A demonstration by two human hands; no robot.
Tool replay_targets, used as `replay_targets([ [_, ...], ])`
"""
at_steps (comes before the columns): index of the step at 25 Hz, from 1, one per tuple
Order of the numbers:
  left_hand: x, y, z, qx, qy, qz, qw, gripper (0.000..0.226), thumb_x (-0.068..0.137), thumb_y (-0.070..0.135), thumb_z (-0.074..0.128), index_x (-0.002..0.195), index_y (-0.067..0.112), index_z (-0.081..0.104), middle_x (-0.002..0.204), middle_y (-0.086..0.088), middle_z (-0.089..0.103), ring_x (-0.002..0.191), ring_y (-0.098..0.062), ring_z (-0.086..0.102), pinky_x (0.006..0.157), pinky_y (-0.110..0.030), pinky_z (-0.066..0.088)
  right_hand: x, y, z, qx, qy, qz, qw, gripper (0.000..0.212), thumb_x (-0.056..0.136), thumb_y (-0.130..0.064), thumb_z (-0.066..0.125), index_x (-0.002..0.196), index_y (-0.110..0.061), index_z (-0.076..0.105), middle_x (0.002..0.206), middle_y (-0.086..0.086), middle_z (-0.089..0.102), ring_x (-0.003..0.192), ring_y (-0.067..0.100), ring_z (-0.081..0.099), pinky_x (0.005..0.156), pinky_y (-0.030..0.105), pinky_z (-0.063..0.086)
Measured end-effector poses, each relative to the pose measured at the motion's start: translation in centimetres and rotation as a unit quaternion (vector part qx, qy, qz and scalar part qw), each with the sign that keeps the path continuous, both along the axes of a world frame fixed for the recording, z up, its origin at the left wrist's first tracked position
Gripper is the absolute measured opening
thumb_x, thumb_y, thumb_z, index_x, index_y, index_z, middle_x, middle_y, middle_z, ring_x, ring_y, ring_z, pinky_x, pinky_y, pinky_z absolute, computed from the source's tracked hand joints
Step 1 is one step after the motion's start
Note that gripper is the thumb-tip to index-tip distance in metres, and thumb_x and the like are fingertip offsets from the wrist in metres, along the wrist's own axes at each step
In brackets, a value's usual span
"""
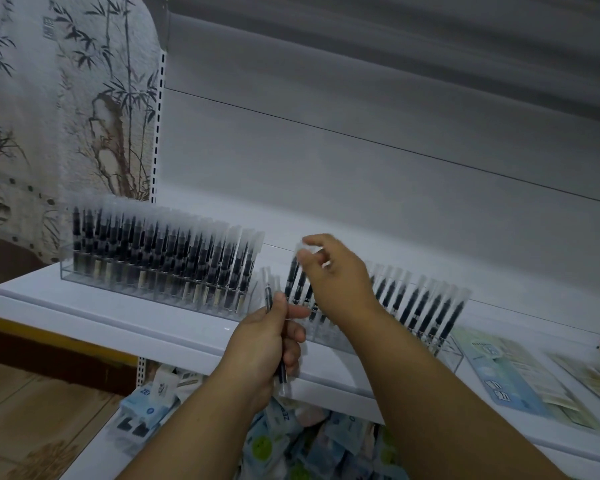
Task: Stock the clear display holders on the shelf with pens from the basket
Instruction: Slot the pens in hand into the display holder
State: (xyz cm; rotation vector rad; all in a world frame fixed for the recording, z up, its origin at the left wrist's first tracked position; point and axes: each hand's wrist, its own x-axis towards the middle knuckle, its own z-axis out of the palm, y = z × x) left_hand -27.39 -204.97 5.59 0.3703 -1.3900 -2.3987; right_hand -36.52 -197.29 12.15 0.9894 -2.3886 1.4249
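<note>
Both bare forearms reach forward, the left hand low with fingers curled round a pen, the right hand higher and further out, wrist bent, thumb and fingertips pinching at the pen tops.

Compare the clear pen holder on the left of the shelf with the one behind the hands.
The left holder looks packed with pens along its whole length; the right holder shows an unfilled front corner at its right end. The left holder stands untouched, while the right hand pinches a pen's cap over the right holder. Both are clear trays on the white shelf, holding dark, clear-capped pens.
</note>
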Motion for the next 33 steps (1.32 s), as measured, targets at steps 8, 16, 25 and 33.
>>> replay_targets([
  [8, -0.1, 0.4, 0.2, -0.018, -0.015, -0.006, 1.0, 0.049, 0.1, 0.045, 0.044, 0.101, 0.002, 0.068, 0.059, -0.006, 0.058, 0.04, -0.015, 0.037, 0.04, -0.023, 0.031, -1.1, 1.8, 1.8, -0.144, -0.044, -0.049, 0.987, 0.005, 0.092, -0.02, 0.066, 0.096, -0.02, 0.069, 0.087, -0.003, 0.07, 0.065, 0.007, 0.061, 0.059, 0.023, 0.05],
  [16, -0.5, 0.2, 0.1, 0.007, 0.024, 0.051, 0.998, 0.032, 0.102, 0.03, 0.047, 0.082, 0.007, 0.055, 0.051, -0.001, 0.041, 0.036, -0.011, 0.026, 0.038, -0.018, 0.022, -0.2, 1.5, 1.1, -0.097, 0.026, -0.055, 0.993, 0.033, 0.096, -0.031, 0.059, 0.128, -0.037, 0.052, 0.091, -0.014, 0.064, 0.069, 0.0, 0.06, 0.07, 0.021, 0.05],
  [25, -0.3, 0.2, 0.0, -0.013, -0.006, 0.078, 0.997, 0.033, 0.102, 0.033, 0.048, 0.089, 0.004, 0.059, 0.053, -0.003, 0.045, 0.034, -0.01, 0.029, 0.036, -0.019, 0.025, -1.3, 1.2, 0.8, -0.054, 0.131, -0.091, 0.986, 0.036, 0.098, -0.023, 0.056, 0.132, -0.031, 0.046, 0.097, -0.01, 0.061, 0.07, 0.008, 0.059, 0.067, 0.03, 0.052],
  [33, -0.4, 0.1, -0.4, -0.01, -0.02, 0.079, 0.997, 0.03, 0.102, 0.03, 0.049, 0.09, 0.004, 0.059, 0.054, -0.004, 0.045, 0.035, -0.012, 0.028, 0.037, -0.02, 0.025, -2.6, 0.5, 0.3, -0.014, 0.135, -0.08, 0.987, 0.033, 0.098, -0.023, 0.055, 0.13, -0.029, 0.046, 0.096, -0.008, 0.059, 0.076, 0.012, 0.059, 0.067, 0.031, 0.049],
])
